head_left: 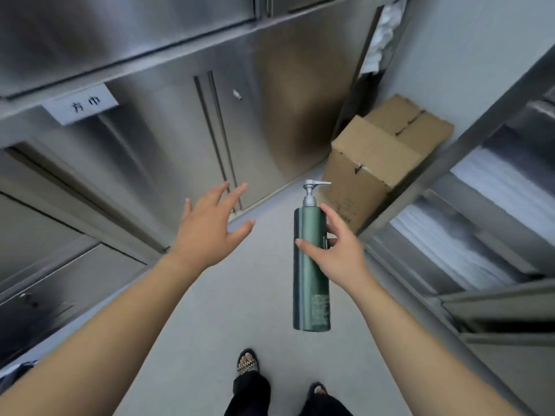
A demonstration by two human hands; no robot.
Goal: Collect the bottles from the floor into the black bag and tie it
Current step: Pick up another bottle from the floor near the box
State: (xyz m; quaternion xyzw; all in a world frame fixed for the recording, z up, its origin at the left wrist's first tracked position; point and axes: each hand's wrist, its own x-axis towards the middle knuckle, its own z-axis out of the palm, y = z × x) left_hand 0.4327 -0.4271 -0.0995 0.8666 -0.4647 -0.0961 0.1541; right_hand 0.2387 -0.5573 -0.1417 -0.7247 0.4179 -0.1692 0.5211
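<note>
A tall dark green pump bottle [310, 283] with a silver pump head is held upright in the air over the pale floor. My right hand [336, 253] grips it around the upper body, thumb in front and fingers behind. My left hand [207, 226] is stretched out to the left of the bottle, fingers spread, holding nothing. No black bag shows in this view, and no other bottles lie on the floor here.
Stainless steel cabinets [150, 130] with a paper label line the left side. Metal shelving [480, 235] with white folded linen runs along the right. A cardboard box [381, 157] stands at the far end of the narrow aisle. My sandalled feet [247, 363] are below.
</note>
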